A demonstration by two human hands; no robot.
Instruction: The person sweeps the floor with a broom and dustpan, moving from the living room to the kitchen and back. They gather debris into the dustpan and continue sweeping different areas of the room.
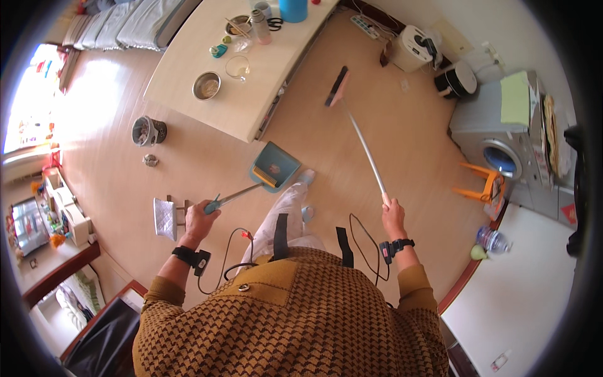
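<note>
My left hand (pixel 202 220) is closed around the grip of a long-handled dustpan (pixel 284 161). The blue-grey pan rests on the floor in front of my feet, with a yellow comb edge and a little debris inside. My right hand (pixel 393 217) grips the pale end of a broom's long handle. The broom (pixel 365 147) stretches away from me to the far right of the dustpan. Its pink head with dark bristles lies on the floor beside the table, well apart from the pan. Both wrists wear black straps with small devices.
A cream table (pixel 182 78) ahead holds a steel bowl (pixel 206 86), glass bowl and bottle. Left are a waste bin (pixel 149 131) and a small padded stool (pixel 165 218). Right are a washing machine (pixel 496 151), an orange stool (pixel 480 182) and a rice cooker (pixel 411 50). Cables hang near my waist.
</note>
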